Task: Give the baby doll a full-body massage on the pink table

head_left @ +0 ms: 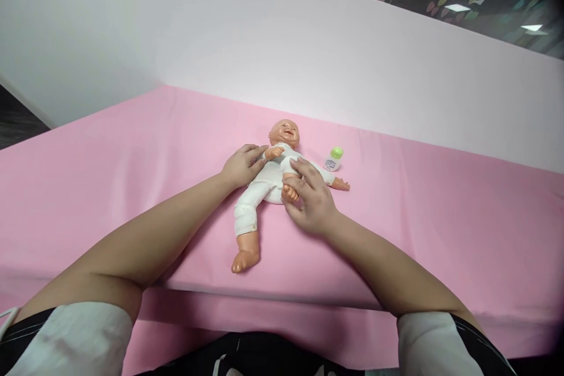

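A baby doll (271,175) with a white cloth body lies on its back on the pink-covered table, head away from me. My left hand (243,165) is wrapped round the doll's arm at the left, with the doll's small hand (274,153) resting over its chest. One leg is folded up toward the belly, and my right hand (312,197) grips it near the foot (289,192). The other leg (247,229) stretches toward me. On the right, the doll's other arm (340,184) is spread outward, its palm side unclear.
A small clear bottle (333,160) with a green cap stands right of the doll, just beyond its outstretched arm. The pink cover (440,217) drops over the near table edge. Behind the table rises a white wall (282,41) with a dark window above.
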Available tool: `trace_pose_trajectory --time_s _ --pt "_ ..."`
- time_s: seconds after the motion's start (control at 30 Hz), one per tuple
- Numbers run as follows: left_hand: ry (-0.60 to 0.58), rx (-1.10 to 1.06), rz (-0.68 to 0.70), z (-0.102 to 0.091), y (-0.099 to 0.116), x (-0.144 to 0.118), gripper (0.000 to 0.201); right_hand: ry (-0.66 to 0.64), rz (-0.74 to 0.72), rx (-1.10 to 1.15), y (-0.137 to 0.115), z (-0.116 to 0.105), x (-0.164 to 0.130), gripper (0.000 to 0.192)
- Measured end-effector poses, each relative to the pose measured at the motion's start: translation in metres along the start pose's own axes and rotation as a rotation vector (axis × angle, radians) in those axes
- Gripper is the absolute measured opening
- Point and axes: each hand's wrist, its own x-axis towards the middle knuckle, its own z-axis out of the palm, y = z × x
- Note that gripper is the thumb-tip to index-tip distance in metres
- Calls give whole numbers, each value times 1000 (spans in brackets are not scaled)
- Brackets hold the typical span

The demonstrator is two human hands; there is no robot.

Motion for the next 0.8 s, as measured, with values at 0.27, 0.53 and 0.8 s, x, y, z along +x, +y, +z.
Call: trace_pose_trajectory --time_s 0.27,0.53,0.8 --pt "12 -30 -5 5 -3 0 59 -208 74 -13 29 20 -6 41" --pt "46 -67 -1 2 -3 2 57 -110 1 -28 16 10 -4 31" --pt "196 -241 -309 1 -26 8 50 -168 -237 120 -33 -4 -3 45"
